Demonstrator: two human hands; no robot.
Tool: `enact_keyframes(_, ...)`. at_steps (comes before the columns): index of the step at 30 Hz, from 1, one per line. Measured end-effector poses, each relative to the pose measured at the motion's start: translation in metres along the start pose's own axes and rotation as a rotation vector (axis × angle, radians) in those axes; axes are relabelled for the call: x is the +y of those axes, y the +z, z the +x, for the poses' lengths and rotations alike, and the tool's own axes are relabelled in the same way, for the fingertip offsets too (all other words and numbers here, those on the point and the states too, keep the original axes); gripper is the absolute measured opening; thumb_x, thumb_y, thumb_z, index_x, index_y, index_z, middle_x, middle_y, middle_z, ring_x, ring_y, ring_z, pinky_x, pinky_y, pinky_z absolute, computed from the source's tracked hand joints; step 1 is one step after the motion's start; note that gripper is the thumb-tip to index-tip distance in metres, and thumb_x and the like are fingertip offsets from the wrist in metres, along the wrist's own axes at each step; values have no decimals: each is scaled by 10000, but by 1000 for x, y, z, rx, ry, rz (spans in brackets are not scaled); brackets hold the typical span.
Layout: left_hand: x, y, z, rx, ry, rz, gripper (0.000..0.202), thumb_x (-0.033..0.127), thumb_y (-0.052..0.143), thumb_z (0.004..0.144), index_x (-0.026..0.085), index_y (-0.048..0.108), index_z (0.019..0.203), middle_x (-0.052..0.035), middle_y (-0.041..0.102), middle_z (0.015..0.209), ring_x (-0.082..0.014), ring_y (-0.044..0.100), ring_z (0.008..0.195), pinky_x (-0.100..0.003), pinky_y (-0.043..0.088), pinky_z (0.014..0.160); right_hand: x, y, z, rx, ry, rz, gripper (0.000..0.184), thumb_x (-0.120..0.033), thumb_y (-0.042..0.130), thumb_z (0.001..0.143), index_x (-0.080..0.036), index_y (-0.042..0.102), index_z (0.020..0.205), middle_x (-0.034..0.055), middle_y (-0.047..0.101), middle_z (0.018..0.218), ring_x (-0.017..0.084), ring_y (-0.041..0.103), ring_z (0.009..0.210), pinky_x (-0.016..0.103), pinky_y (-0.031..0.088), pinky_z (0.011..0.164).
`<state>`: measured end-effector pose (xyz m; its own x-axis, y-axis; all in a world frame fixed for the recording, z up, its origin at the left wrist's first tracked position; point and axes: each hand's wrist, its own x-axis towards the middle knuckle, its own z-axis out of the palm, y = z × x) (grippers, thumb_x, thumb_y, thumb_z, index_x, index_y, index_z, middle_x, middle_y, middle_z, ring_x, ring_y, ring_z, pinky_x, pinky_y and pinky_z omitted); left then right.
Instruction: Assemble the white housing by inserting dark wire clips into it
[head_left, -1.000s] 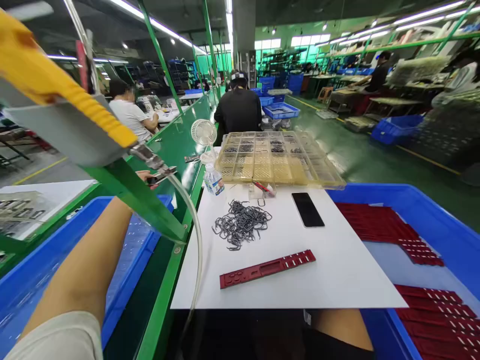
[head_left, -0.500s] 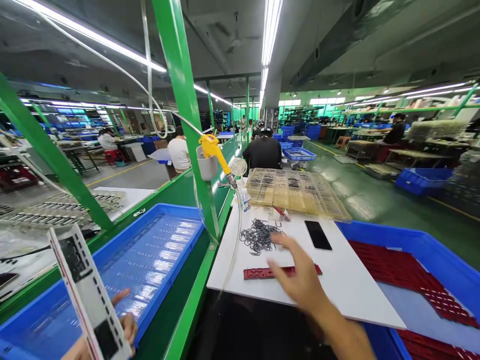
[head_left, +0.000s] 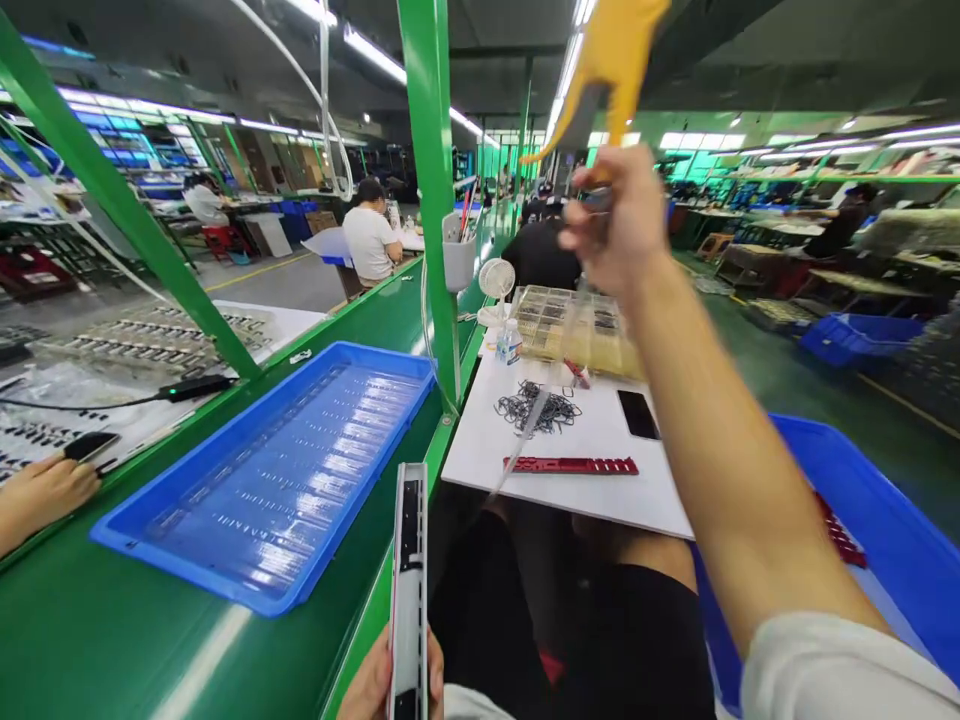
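Note:
My left hand [head_left: 375, 672], low in the middle, grips a long white plastic shell [head_left: 409, 610] with dark panels and slots along its side; the shell stands nearly upright. My right hand [head_left: 626, 215] is raised at the upper right, its fingers closed round the lower part of a yellow air blow gun [head_left: 619, 60] with a hose below. Both are blurred by motion. On the white table [head_left: 472, 450] beneath lie a dark red slotted strip [head_left: 570, 466] and a pile of small dark bent-wire pieces [head_left: 536, 408].
A blue tray [head_left: 281, 595] rests on the green bench to the left. Another person's hand [head_left: 49, 500] is at the far left. A green post [head_left: 431, 150] carries a grey holder [head_left: 459, 255]. A phone [head_left: 637, 413] and a compartment box [head_left: 559, 310] lie on the table.
My right hand has risen from over the table and taken the yellow air blow gun off the post. My left hand has brought the white shell rightward to the middle. The view has turned left.

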<state>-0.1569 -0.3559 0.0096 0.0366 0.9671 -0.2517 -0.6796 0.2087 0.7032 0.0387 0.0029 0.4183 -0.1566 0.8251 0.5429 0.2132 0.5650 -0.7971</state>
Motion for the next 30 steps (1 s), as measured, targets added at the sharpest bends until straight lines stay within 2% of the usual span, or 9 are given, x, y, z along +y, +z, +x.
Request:
enact_keyframes(2,5,7,5,-33,-18,-4,587,764,777,942,280,718,1268,-26,715,798,-187,653,513,-289,548,472,5,-41,-54,-95,55,54,653,-453,236,1135,-110,373,1674,147,572,1690,62,829,917,123,478,580)
enact_keyframes(3,10,10,9,-51,-29,16,570,707,808,942,267,695,1287,-17,712,773,-194,673,518,-297,580,502,13,-61,-91,-172,111,61,688,-568,636,1044,-309,467,1659,80,627,1669,98,804,731,170,520,445)
enact_keyframes(5,21,17,22,-48,-52,63,569,676,806,947,222,670,1262,-3,692,705,-171,644,483,-257,555,494,35,-93,-177,-302,331,0,809,-671,969,716,-429,711,1443,36,754,1523,195,808,662,290,608,466)
enact_keyframes(6,25,20,30,-35,-80,62,565,662,808,940,219,655,1257,-2,696,714,-173,653,498,-250,553,492,47,-105,-223,-346,464,-67,703,-715,978,695,-417,800,1306,49,805,1433,292,858,867,393,718,679)
enact_keyframes(8,29,25,46,-48,-145,50,580,641,838,894,223,633,1240,-3,717,769,-177,677,522,-252,568,502,68,-117,-311,-421,670,-238,593,-764,878,799,-352,852,1225,94,827,1377,409,786,1278,539,646,1143)
enact_keyframes(12,16,38,68,-107,-261,236,680,796,763,905,216,616,1228,15,684,731,-150,617,455,-245,548,448,91,-105,-422,-528,771,-497,573,-739,656,1011,-344,753,1414,64,786,1464,334,757,1350,430,639,1150)
enact_keyframes(19,4,46,74,-188,-313,509,858,933,633,932,195,619,1369,38,615,645,-158,569,462,-240,477,421,97,-95,-419,-558,727,-570,432,-605,523,1126,-335,648,1440,96,781,1402,313,793,1217,398,688,951)
enact_keyframes(27,18,36,71,-150,-265,592,739,912,591,974,193,681,1117,22,592,679,-156,569,495,-261,512,442,90,-72,-414,-1178,586,-480,225,-439,644,1074,-333,703,1264,29,805,1218,230,779,852,332,614,770)
enact_keyframes(30,20,35,72,-149,-263,601,746,903,584,984,183,679,1156,23,595,716,-151,567,492,-260,504,433,95,-78,-414,-1176,580,-513,254,-399,592,1090,-338,664,1326,27,798,1271,233,795,891,335,603,763)
